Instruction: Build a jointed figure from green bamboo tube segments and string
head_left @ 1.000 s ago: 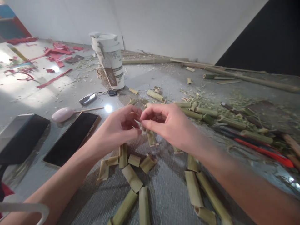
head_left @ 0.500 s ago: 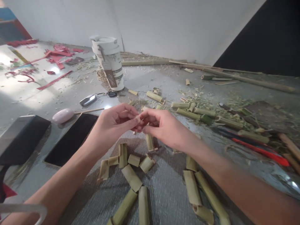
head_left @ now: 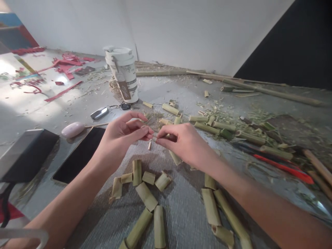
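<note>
Left hand [head_left: 120, 136] and right hand [head_left: 183, 141] pinch a tiny piece [head_left: 155, 137], axis unclear; stick [head_left: 149, 145] below points nearward; lidded cup [head_left: 123, 74], contents hidden.

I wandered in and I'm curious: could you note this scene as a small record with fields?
Hands: left hand and right hand, close together; anything held too small to tell
Foreground: cut bamboo pieces on a grey surface
Left side: black phone, pale pink oval object
Right side: long red object near bamboo scraps
Behind: white lidded cup, standing
</note>
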`<control>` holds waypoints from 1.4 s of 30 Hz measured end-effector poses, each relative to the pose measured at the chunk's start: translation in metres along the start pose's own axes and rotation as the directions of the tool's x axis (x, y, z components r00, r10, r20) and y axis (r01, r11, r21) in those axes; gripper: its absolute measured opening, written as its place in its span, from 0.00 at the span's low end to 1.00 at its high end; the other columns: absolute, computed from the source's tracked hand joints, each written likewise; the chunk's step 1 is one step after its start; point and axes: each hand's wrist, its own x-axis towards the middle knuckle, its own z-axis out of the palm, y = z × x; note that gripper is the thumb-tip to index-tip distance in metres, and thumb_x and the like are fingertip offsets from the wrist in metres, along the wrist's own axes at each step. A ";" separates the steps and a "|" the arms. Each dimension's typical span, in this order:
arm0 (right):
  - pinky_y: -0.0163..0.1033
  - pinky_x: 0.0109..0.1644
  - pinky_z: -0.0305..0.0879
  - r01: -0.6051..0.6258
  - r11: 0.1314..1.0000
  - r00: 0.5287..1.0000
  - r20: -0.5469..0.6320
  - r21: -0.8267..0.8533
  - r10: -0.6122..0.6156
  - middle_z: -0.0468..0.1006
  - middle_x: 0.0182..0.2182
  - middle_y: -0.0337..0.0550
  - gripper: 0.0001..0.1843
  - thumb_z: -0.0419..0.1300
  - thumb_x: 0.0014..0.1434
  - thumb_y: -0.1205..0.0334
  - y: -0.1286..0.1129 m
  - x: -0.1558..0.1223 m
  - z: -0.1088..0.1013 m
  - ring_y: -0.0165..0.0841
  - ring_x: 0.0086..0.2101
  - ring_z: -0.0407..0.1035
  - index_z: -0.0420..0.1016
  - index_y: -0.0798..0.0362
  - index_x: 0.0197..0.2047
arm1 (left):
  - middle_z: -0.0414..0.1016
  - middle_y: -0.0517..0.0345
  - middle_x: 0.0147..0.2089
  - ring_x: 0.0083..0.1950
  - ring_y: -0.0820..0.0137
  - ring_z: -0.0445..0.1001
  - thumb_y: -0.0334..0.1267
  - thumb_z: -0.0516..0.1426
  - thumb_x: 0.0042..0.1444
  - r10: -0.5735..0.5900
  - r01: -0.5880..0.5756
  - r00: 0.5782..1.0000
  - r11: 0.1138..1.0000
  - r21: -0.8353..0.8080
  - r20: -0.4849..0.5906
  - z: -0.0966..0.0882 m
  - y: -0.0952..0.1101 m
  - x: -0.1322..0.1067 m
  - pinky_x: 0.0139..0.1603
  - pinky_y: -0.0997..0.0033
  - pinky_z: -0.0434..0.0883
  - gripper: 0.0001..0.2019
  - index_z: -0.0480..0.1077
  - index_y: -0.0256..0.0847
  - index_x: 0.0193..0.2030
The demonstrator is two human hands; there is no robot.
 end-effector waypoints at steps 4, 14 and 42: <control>0.37 0.35 0.64 0.079 0.993 0.997 0.024 -0.089 -0.077 0.84 0.36 0.37 0.10 0.76 0.61 0.61 0.006 0.001 -0.001 0.29 0.30 0.72 0.84 0.50 0.45 | 0.83 0.58 0.35 0.39 0.70 0.83 0.34 0.67 0.65 0.020 -0.020 1.000 0.999 0.044 0.000 -0.002 0.000 0.001 0.43 0.72 0.80 0.08 0.76 0.41 0.48; 0.38 0.39 0.68 0.072 0.995 0.997 0.014 -0.064 -0.071 0.85 0.44 0.38 0.18 0.72 0.62 0.70 -0.007 -0.003 0.003 0.31 0.36 0.76 0.79 0.48 0.54 | 0.84 0.58 0.34 0.34 0.70 0.81 0.35 0.67 0.65 0.093 -0.088 0.996 0.967 0.239 -0.006 0.003 0.006 -0.003 0.38 0.71 0.78 0.05 0.79 0.41 0.46; 0.50 0.49 0.71 -0.073 0.889 0.975 -0.219 -0.452 -0.031 0.84 0.47 0.50 0.12 0.71 0.59 0.68 0.015 0.010 -0.044 0.46 0.47 0.76 0.83 0.51 0.46 | 0.79 0.56 0.36 0.37 0.68 0.74 0.41 0.59 0.68 0.008 -0.218 0.942 0.775 0.594 0.336 0.009 -0.007 0.002 0.40 0.70 0.70 0.10 0.77 0.40 0.37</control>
